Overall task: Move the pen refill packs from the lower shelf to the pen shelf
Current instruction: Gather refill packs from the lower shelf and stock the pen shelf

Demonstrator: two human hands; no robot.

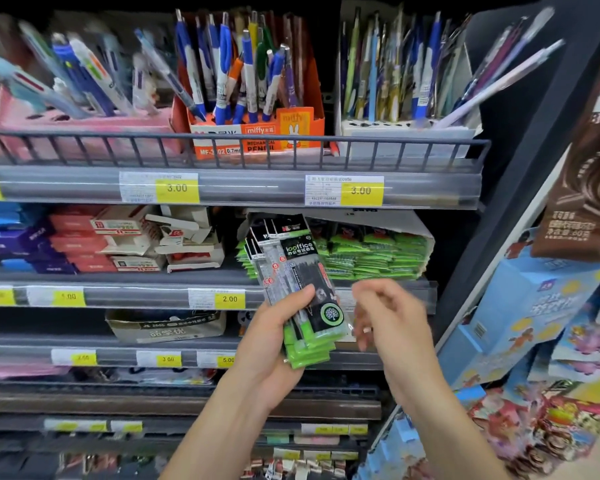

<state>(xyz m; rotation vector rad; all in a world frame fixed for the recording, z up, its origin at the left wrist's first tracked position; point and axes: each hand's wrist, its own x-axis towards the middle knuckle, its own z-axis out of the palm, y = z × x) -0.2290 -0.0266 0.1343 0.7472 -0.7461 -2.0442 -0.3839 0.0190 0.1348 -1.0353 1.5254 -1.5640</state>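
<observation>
My left hand [274,337] grips a fanned stack of green, black and clear pen refill packs [297,271], held upright in front of the second shelf. My right hand [385,313] hovers just right of the stack, blurred, fingers loosely curled and holding nothing. More green refill packs [371,251] lie piled in a cardboard tray on the second shelf, behind and to the right of the held stack. The pen shelf [236,161] above carries an orange box of mechanical pencils [250,98], a pink pen holder [66,123] and a white pen holder [406,95].
A wire rail [222,148] fronts the pen shelf, with yellow price tags [177,188] below it. Red and white boxes [125,240] fill the second shelf's left side. A dark upright post [520,168] stands at right, with hanging snack packets [582,188] beyond it.
</observation>
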